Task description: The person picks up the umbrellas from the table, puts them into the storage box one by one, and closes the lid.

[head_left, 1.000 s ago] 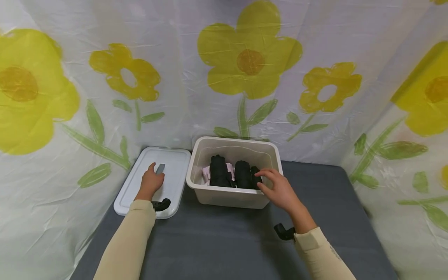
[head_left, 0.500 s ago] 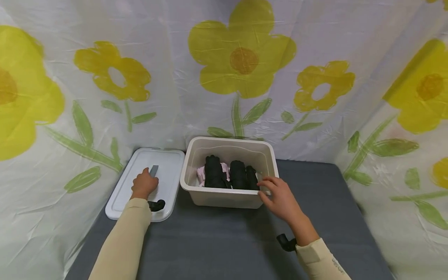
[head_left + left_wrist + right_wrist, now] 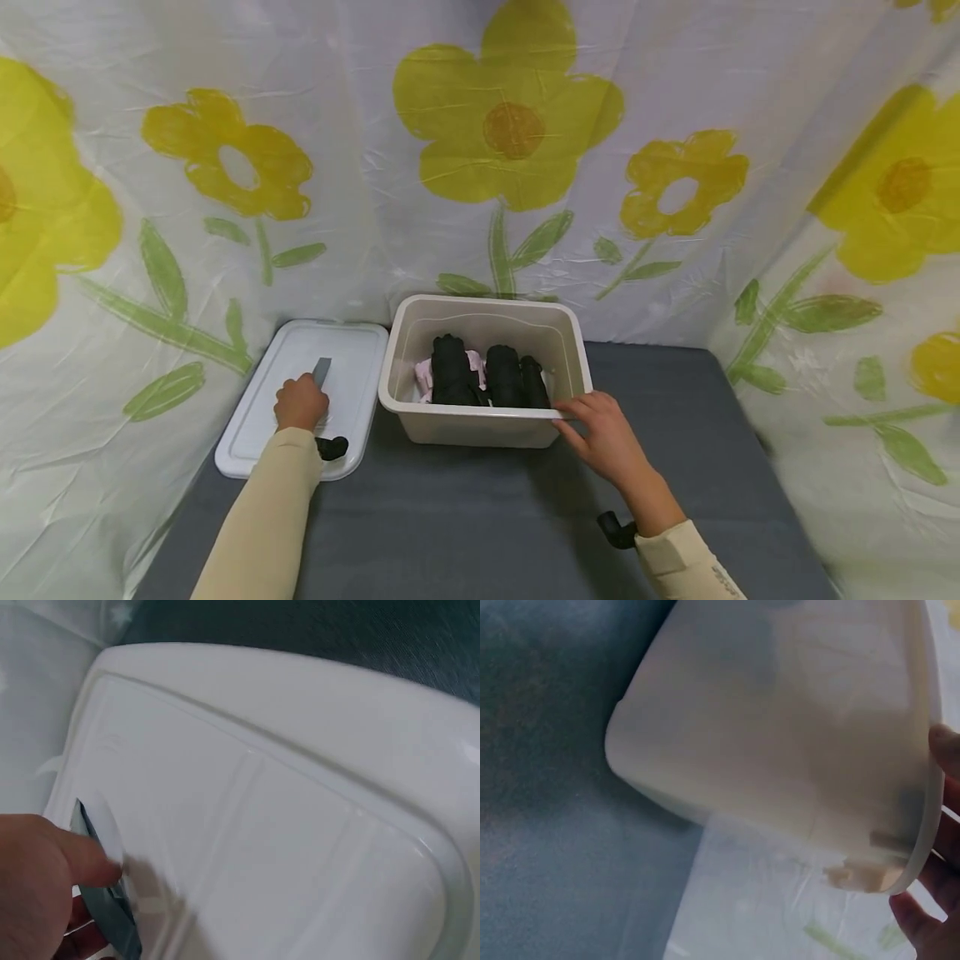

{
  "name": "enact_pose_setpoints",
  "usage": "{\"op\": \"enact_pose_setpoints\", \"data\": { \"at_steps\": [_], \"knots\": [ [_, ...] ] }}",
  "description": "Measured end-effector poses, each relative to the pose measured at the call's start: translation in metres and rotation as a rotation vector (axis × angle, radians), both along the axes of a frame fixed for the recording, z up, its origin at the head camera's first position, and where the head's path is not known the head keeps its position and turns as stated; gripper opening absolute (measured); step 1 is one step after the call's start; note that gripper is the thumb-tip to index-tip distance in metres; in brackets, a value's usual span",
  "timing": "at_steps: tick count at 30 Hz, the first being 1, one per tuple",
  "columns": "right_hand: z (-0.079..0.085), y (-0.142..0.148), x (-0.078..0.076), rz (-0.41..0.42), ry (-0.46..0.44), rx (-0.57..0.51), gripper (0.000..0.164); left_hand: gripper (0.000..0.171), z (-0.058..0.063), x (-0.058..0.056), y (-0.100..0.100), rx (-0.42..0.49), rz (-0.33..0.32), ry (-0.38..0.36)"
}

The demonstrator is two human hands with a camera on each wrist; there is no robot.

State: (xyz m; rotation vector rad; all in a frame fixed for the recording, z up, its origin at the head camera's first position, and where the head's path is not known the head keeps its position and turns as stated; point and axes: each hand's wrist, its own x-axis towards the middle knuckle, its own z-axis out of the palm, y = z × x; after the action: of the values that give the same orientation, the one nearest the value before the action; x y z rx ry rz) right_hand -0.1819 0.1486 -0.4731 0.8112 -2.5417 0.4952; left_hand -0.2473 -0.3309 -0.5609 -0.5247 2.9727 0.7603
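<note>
In the head view, my left hand (image 3: 302, 403) is over the white lid (image 3: 347, 417), pinching a grey flat strip (image 3: 322, 371). The left wrist view shows my thumb on one side of that strip (image 3: 112, 919), with fingers behind it. At the front right corner of a beige plastic bin (image 3: 480, 427), my right hand (image 3: 606, 437) grips the rim. Its thumb is outside the wall and its fingers reach over the edge. Inside the bin lie several black rolled bundles (image 3: 452, 371) and a pink cloth (image 3: 423, 377), partly hidden beneath them.
Bin and lid stand side by side at the back of a dark grey table (image 3: 465, 525). Behind them hangs a white sheet (image 3: 360, 150) printed with yellow flowers, and it continues along both sides. Dark wrist mounts (image 3: 617, 530) stick out near both cuffs.
My left hand has drawn back slightly and closed its fingers on the grey strip. My right hand has moved down from the black bundles onto the bin's rim. The view has shifted a little.
</note>
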Motion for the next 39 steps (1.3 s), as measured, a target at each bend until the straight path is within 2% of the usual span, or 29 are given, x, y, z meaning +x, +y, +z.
{"op": "enact_pose_setpoints", "data": {
  "at_steps": [5,11,16,23,29,34,39],
  "knots": [
    [-0.003,0.001,-0.003,0.031,0.033,0.007,0.024,0.035,-0.013,0.0,-0.007,-0.015,0.008,0.028],
    [-0.003,0.004,-0.007,0.043,0.062,0.028,0.024,0.035,-0.008,0.001,-0.011,-0.012,-0.029,0.006],
    [-0.003,0.007,-0.012,0.04,0.047,0.036,0.023,0.033,0.003,0.002,-0.015,-0.046,-0.068,0.022],
    [-0.004,0.012,-0.019,0.031,0.049,0.013,0.025,0.035,0.021,-0.003,-0.029,-0.079,-0.143,0.063],
    [-0.006,0.012,-0.018,0.025,0.088,-0.007,0.024,0.048,0.048,0.0,-0.035,-0.08,-0.191,0.082],
    [-0.007,0.011,-0.016,0.017,0.085,-0.016,0.024,0.052,0.071,0.003,-0.041,-0.086,-0.221,0.09],
    [-0.009,0.012,-0.016,0.024,0.068,-0.029,0.023,0.054,0.083,0.003,-0.045,-0.096,-0.254,0.104]
  ]
}}
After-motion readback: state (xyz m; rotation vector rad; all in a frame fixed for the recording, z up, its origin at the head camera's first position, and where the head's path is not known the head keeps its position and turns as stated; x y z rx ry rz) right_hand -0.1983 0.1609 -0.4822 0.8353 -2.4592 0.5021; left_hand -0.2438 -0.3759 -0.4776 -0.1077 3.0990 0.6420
